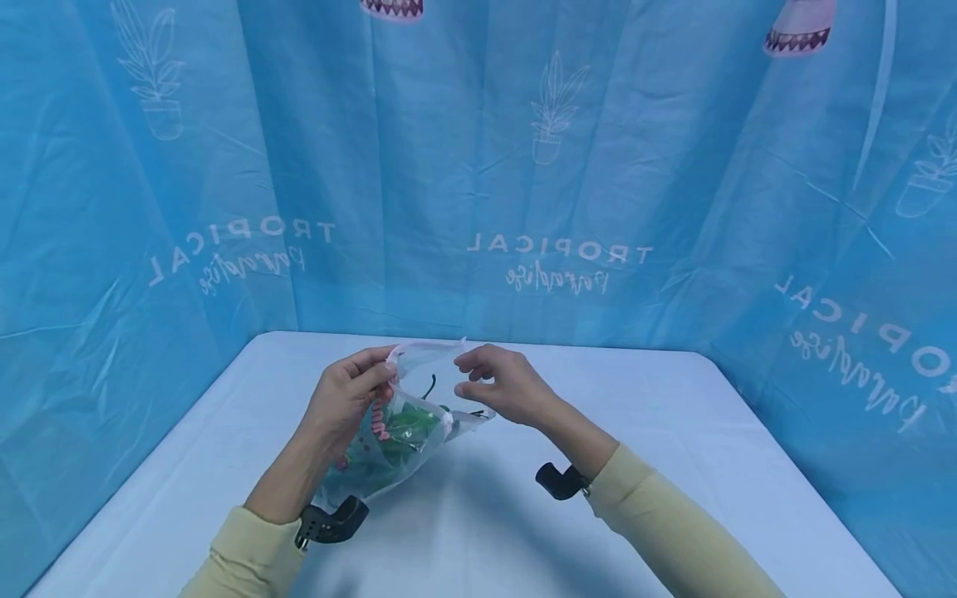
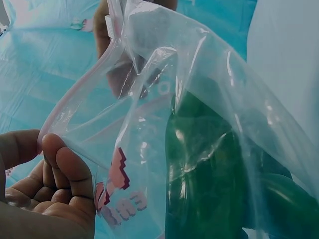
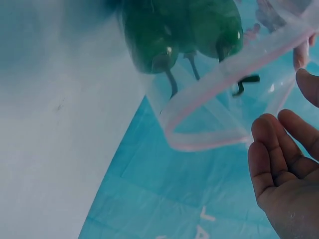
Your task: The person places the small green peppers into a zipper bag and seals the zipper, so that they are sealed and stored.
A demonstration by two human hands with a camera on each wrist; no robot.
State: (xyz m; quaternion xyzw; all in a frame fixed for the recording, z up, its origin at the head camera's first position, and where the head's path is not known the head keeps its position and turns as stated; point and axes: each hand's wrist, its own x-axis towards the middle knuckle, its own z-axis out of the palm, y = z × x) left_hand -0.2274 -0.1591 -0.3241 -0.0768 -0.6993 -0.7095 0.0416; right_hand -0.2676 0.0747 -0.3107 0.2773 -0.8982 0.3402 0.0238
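A clear zip bag with a pink zip edge is held up tilted over the table, its mouth spread apart. Several green peppers with stems lie inside it, pressed against the plastic. My left hand pinches one side of the bag's rim between thumb and fingers. At the opposite side of the mouth is my right hand, fingers gently bent and thumb apart, fingertips right at the rim. A white zip slider sits on the edge in the left wrist view. Pink printing marks the bag's side.
A white-covered table lies under the bag. Blue printed curtains stand around its back and sides. Black wrist-worn cameras sit at both sleeve cuffs, the left camera close to the bag's lower end.
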